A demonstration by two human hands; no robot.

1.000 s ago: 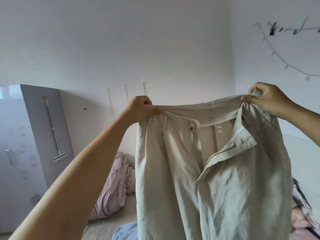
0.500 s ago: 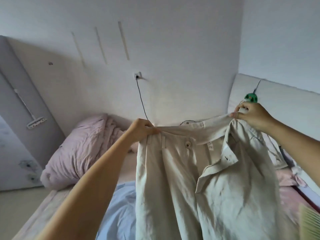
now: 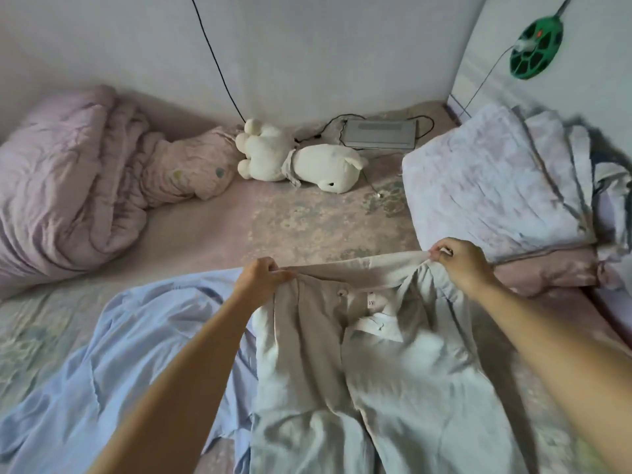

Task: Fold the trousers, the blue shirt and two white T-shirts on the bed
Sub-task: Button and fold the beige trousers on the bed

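Between both hands' curled fingers, the trousers pinched at the waistband, apparently over the blue shirt.

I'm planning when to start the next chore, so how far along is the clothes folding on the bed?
Early on. Nothing looks folded yet. In hand: the left hand and right hand each pinch the waistband of the beige trousers, spread flat with the fly open. Left: the blue shirt lies crumpled beside them. No white T-shirts can be clearly picked out.
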